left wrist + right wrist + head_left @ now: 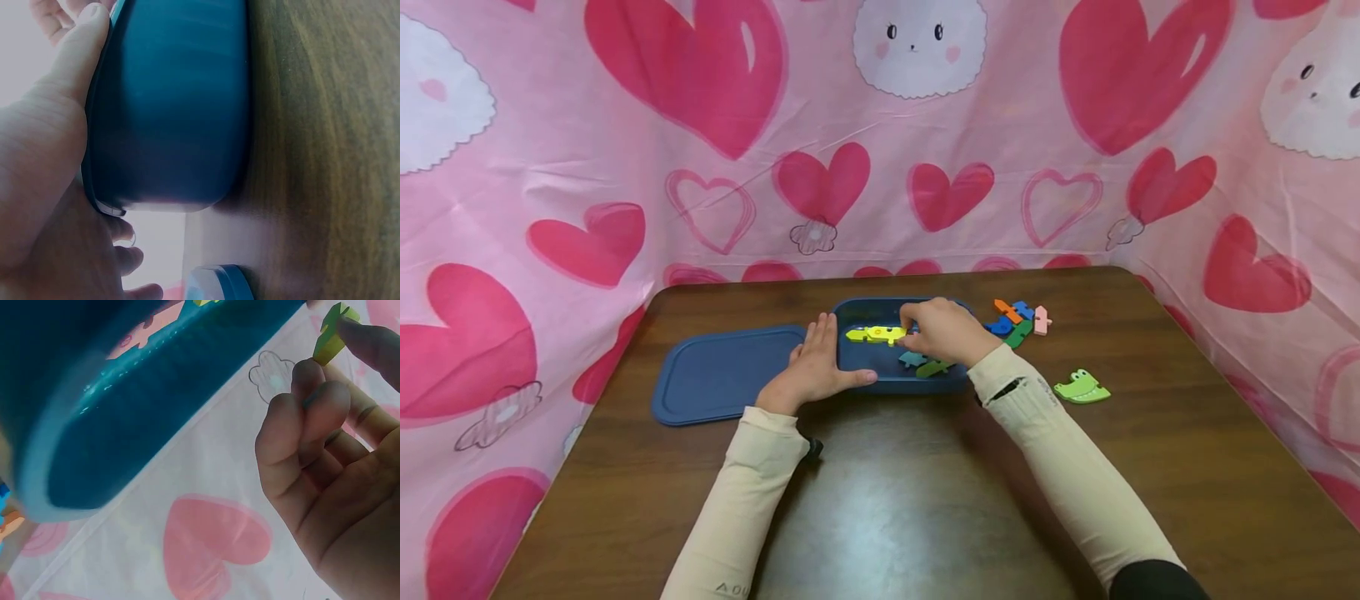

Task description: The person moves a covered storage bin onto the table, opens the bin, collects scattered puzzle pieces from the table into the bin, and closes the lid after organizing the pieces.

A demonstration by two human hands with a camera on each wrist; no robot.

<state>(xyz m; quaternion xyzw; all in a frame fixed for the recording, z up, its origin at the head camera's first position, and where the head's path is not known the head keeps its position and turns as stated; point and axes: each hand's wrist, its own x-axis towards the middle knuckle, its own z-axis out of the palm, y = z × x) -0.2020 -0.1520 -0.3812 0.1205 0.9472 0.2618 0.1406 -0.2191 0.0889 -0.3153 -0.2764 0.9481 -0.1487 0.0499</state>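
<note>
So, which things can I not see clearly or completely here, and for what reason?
Head view: the inside of the dark-blue rectangular plastic box, partly covered by the right hand.
Left wrist view: most of the flat dark-blue plastic lid, cut off by the bottom edge.
Head view: any markings on the small flat pink piece, too small to read.

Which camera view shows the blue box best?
The head view: it looks into the blue box, though the right hand covers part. The left wrist view shows mainly its outside; the right wrist view shows some rim and inside.
</note>
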